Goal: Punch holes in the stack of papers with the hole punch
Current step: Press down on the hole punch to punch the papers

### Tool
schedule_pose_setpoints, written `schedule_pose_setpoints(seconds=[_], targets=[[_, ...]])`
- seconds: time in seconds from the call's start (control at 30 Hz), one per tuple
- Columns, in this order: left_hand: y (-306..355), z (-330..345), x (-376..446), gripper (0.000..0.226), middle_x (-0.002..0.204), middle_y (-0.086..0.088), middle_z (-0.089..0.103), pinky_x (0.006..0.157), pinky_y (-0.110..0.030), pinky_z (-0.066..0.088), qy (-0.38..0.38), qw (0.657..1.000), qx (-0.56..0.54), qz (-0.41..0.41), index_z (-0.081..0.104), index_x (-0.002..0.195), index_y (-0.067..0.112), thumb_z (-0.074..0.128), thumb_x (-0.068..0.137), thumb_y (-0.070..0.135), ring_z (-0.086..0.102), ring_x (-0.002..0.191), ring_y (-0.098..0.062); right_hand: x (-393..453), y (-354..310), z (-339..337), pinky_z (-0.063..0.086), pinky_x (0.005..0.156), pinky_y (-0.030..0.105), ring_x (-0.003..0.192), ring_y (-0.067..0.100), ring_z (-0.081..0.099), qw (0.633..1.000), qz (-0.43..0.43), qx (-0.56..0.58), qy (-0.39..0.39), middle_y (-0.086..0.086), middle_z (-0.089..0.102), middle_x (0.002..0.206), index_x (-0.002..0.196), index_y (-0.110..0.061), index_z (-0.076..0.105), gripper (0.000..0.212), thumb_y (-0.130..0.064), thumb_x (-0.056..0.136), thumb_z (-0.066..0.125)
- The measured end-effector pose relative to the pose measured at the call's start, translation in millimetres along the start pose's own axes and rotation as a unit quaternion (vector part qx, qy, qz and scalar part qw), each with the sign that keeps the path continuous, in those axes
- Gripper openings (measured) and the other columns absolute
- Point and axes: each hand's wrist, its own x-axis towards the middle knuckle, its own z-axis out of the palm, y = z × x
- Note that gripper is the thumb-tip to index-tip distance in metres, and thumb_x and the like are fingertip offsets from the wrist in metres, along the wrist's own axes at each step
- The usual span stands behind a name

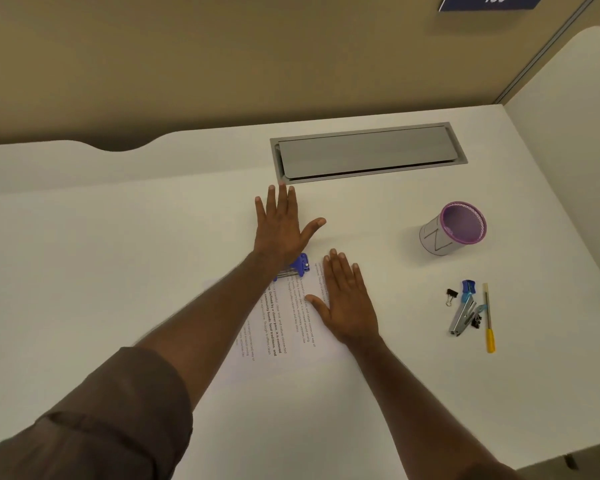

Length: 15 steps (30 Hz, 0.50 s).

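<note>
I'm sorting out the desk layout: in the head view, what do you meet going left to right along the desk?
Hole punch → right hand → binder clip → stapler → yellow pen. The left hand, the papers and the purple cup overlap others sideways, so they are left out.

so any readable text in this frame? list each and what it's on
"139": blue sign on the wall, top cut off by the frame.
"N": hand-drawn on the cup.
"Defined by a slower pace", "local traditions": bold print on the papers; the rest is too small to read.
Hole punch, stapler, pen: no text readable.
</note>
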Motion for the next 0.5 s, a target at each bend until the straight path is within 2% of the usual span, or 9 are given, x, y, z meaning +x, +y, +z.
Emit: schedule_pose_setpoints(seconds=[0.27, 0.5], targets=[[-5, 19, 6, 0.112, 0.171, -0.013, -0.01, 0.124, -0.061, -0.007, -0.037, 0.998, -0.011, -0.039, -0.003, 0.162, 0.01, -0.006, 0.077, 0.084, -0.011, 0.158, -0.032, 1, 0, 0, 0.006, 0.127, 0.043, 0.156, 0.017, -0.005, 1.0, 0.005, 0.012, 0.0, 0.001, -0.002, 0.17, 0.161, -0.018, 0.003, 0.086, -0.07, 0.098, 0.029], [-8, 29, 10, 0.112, 0.17, -0.011, -0.015, 0.123, -0.063, -0.007, -0.032, 0.999, -0.001, -0.041, -0.008, 0.161, 0.012, -0.007, 0.076, 0.085, -0.013, 0.157, -0.032, 0, -3, -2, 0.008, 0.127, 0.045, 0.156, 0.019, -0.004, 1.0, 0.008, 0.012, -0.012, 0.002, -0.001, 0.17, 0.161, -0.017, 0.004, 0.085, -0.07, 0.098, 0.024]])
